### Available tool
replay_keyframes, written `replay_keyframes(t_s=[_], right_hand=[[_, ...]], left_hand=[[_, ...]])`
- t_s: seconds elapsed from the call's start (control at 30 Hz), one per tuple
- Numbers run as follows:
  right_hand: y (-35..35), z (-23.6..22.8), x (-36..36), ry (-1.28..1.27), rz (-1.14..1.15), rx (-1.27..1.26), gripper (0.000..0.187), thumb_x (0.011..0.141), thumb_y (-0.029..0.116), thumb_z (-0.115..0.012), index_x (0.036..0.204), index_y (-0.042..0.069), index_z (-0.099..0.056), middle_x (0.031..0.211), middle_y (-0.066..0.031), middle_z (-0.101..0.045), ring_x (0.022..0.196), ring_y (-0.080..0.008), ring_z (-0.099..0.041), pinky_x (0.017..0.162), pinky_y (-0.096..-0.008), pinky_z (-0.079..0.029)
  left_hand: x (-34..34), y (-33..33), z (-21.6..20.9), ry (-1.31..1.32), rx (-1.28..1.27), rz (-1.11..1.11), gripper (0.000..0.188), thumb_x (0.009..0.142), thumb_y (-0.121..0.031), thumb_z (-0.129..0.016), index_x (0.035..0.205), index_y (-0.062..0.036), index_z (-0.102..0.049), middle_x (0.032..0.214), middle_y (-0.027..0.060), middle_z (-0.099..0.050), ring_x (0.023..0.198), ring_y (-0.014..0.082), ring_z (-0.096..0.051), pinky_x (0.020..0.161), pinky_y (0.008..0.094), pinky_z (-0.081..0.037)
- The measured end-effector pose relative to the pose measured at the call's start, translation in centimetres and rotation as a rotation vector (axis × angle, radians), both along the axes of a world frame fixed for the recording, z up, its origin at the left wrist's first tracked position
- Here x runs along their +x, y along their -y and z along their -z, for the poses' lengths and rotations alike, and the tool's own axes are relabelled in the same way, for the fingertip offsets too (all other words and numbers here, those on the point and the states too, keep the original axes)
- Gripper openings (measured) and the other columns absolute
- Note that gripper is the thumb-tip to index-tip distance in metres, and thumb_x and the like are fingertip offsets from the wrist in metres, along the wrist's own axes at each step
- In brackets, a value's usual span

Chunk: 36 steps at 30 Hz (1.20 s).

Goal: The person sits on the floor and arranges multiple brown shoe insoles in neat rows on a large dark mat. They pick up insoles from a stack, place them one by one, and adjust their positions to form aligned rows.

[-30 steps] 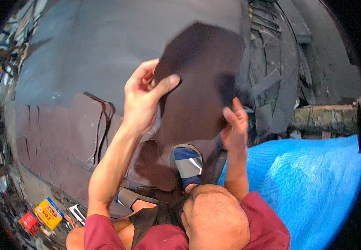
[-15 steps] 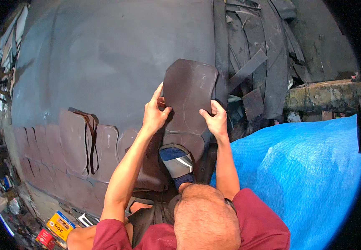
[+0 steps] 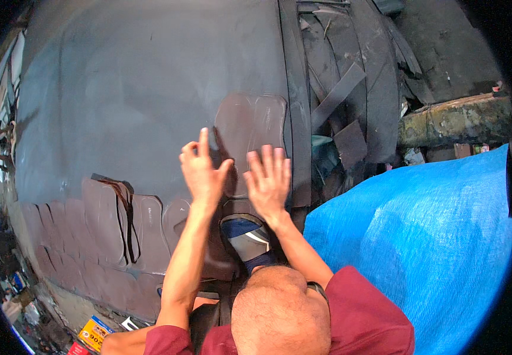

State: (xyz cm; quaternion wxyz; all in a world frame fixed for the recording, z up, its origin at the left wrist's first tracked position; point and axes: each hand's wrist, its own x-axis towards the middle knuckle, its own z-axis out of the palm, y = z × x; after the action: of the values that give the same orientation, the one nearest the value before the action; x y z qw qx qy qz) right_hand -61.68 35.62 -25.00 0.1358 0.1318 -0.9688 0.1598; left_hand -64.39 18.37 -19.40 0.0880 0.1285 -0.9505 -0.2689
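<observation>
Landmark: shod foot [image 3: 246, 238]. Brown piece [image 3: 235, 121] lies just beyond it, on grey sheet [image 3: 149, 77]. Left hand [image 3: 203, 177], thumb and fingers apart, by piece's left edge; right hand [image 3: 269, 184] outstretched over piece, clamping nothing. Step looks like placing; next move calls for light, even flattening.

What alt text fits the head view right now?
A person's open right hand is spread over a flat brown piece on a large grey sheet, the open left hand at its left edge. More brown pieces lie at lower left, blue sheeting at lower right.
</observation>
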Motion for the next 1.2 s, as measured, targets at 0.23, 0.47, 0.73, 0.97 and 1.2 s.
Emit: replay_keyframes(t_s=[0.23, 0.47, 0.73, 0.97, 1.2], right_hand=[[1.1, -2.6, -15.5, -0.077, -0.033, 0.065, 0.053, 0.099, 0.053, -0.053, 0.149, 0.032, -0.053, 0.162, -0.0109, -0.038, 0.151, -0.0379, -0.030, 0.122, -0.0624, -0.018], [3.1, 0.5, -1.7, 0.099, 0.016, 0.221, 0.056, 0.100, 0.049, -0.053, 0.154, 0.033, -0.046, 0.167, -0.0102, -0.029, 0.153, -0.0442, -0.020, 0.121, -0.0669, -0.012], [4.9, -3.7, -2.6, -0.002, -0.023, -0.219, 0.047, 0.101, 0.029, -0.059, 0.144, 0.009, -0.057, 0.152, -0.0135, -0.052, 0.145, -0.0359, -0.042, 0.120, -0.0603, -0.019], [20.6, -13.7, -4.3, 0.139, -1.182, -0.511, 0.052, 0.087, 0.006, -0.068, 0.137, 0.020, -0.063, 0.138, -0.0090, -0.063, 0.119, -0.0298, -0.063, 0.104, -0.0447, -0.048], [33.5, -7.4, -3.0, -0.407, -1.601, -0.362, 0.059, 0.089, 0.018, -0.060, 0.146, 0.031, -0.055, 0.156, -0.0091, -0.046, 0.131, -0.0286, -0.057, 0.106, -0.0440, -0.049]], left_hand=[[14.3, 28.5, 3.1, -0.315, -0.496, -1.046, 0.058, 0.084, -0.039, -0.080, 0.123, 0.0011, -0.068, 0.129, 0.0240, -0.065, 0.123, 0.0376, -0.059, 0.104, 0.0479, -0.046], [28.1, 30.4, 7.3, -0.198, 0.412, -1.452, 0.066, 0.080, -0.030, -0.086, 0.121, 0.0157, -0.064, 0.116, 0.0211, -0.072, 0.101, 0.0275, -0.070, 0.089, 0.0425, -0.054], [22.5, 25.2, 1.2, -0.393, -0.442, -1.042, 0.030, 0.081, 0.001, -0.067, 0.109, -0.0069, -0.063, 0.105, 0.0104, -0.067, 0.101, 0.0331, -0.064, 0.089, 0.0444, -0.051], [15.8, 21.0, -4.6, -0.596, 0.548, -0.905, 0.028, 0.091, -0.010, -0.078, 0.117, -0.0014, -0.072, 0.097, 0.0071, -0.076, 0.086, 0.0119, -0.069, 0.079, 0.0261, -0.055], [19.8, 25.0, -5.1, -0.723, 0.958, -0.987, 0.040, 0.095, 0.001, -0.065, 0.135, -0.0012, -0.061, 0.123, 0.0105, -0.068, 0.108, 0.0178, -0.066, 0.095, 0.0300, -0.053]])
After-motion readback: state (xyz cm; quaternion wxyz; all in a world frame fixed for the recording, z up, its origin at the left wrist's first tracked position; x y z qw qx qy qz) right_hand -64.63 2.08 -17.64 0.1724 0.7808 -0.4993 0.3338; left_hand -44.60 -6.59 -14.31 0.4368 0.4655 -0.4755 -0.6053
